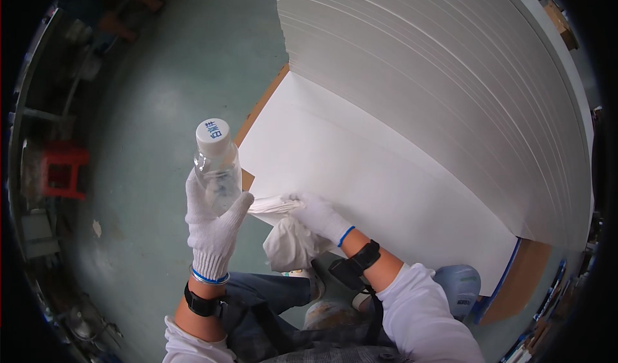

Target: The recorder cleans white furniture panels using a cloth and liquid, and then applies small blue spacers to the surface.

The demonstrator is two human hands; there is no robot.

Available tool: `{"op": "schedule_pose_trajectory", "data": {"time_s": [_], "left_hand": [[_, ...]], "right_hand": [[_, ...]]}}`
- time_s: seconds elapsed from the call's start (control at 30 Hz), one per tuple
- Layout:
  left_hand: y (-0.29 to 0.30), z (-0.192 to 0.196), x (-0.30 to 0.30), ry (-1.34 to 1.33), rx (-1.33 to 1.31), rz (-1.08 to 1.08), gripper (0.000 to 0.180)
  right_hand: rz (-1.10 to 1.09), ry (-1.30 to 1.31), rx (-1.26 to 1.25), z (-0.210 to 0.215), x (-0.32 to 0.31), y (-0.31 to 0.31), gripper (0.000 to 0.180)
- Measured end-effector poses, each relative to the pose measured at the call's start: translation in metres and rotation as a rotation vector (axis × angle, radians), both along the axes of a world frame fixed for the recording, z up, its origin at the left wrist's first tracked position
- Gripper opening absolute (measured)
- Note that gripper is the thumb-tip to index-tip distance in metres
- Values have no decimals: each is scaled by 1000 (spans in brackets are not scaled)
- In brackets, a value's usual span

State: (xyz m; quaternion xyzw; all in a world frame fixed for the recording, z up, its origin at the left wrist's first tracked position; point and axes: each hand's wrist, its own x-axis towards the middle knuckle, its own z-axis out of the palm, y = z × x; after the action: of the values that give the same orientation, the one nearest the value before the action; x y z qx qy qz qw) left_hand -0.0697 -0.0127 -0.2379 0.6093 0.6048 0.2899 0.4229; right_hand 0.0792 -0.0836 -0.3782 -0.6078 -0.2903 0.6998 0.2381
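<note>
My left hand (211, 224), in a white knit glove, grips a clear plastic bottle (219, 173) with a white cap, held upright above the floor. My right hand (318, 215), also gloved, pinches a crumpled white cloth (283, 234) against the near edge of a large white sheet (386, 176). Part of the cloth hangs down below the hand. Both wrists wear black bands.
A tall stack of white sheets (450, 73) rises behind the flat sheet, resting on a brown board (261, 105). A red stool (64, 170) stands on the green floor at left. My knees and shoes show below, next to a pale blue container (460, 286).
</note>
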Motion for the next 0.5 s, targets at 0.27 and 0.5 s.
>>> {"op": "schedule_pose_trajectory", "data": {"time_s": [0.27, 0.5], "left_hand": [[4, 1, 5, 1, 49, 2, 68], [6, 2, -10, 6, 43, 66, 71]], "right_hand": [[-199, 158, 163, -16, -55, 22, 36], [595, 359, 246, 14, -47, -2, 33]]}}
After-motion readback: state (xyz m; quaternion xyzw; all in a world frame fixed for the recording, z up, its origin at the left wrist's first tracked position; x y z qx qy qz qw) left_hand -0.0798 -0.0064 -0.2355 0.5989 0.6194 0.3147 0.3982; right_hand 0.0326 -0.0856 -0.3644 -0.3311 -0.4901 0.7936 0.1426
